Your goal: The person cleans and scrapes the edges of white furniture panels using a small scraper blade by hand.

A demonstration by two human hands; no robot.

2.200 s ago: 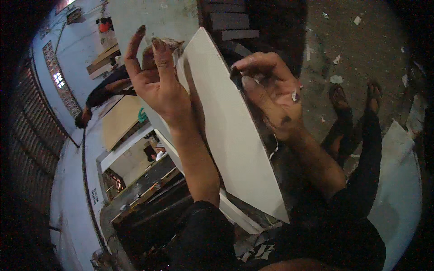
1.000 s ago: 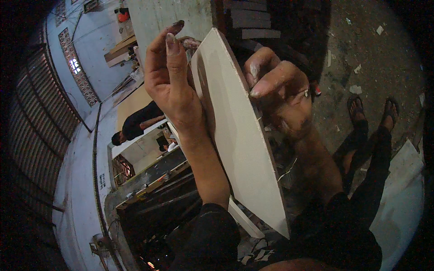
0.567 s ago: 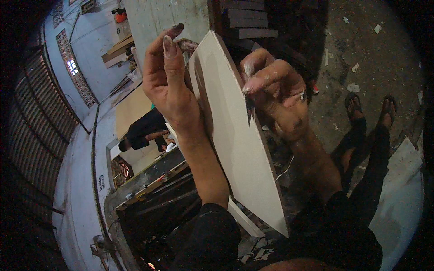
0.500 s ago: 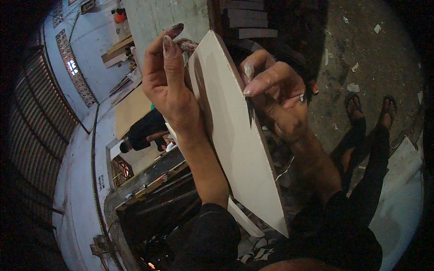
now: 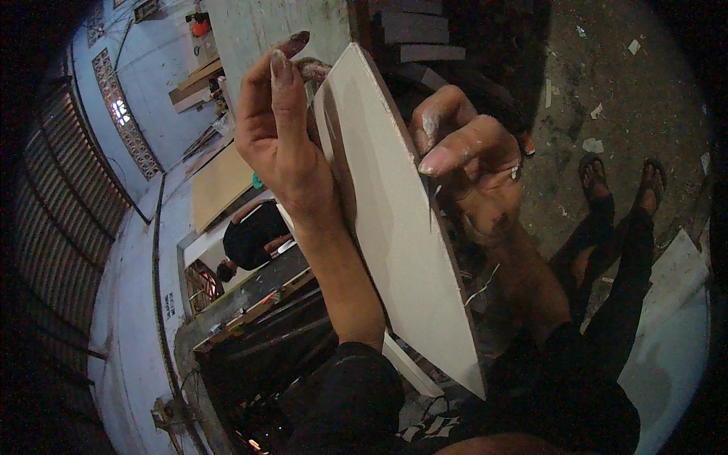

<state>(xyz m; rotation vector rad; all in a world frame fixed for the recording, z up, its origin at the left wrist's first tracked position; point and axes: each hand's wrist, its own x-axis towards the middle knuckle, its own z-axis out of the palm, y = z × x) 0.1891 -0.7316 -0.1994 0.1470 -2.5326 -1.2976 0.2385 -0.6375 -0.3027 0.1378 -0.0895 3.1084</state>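
Note:
A long off-white board (image 5: 387, 220) with slanted ends stands tilted in front of me, its face toward me. My left hand (image 5: 284, 129) is at its upper left edge, thumb and one finger pointing up, the other fingers partly hidden behind the board. The board's left side lies along my left wrist and forearm. At the upper right edge, my right hand (image 5: 474, 163) has its fingers curled, one whitened fingertip touching the edge. Whatever may be inside those curled fingers is hidden. A thin dark sliver shows just below that fingertip. Whitish dust or paste marks both hands.
Another pale strip (image 5: 409, 364) lies beneath the board. White blocks (image 5: 421, 34) are stacked at the far side beside a pale greenish panel (image 5: 284, 30). A person in black (image 5: 254, 235) is at a bench on the left. Another person's sandalled feet (image 5: 595, 178) stand right, amid scraps.
My right hand has slid a little down and right along the board's edge. The board's top has risen slightly. At the left, the person in black has leaned in over the bench.

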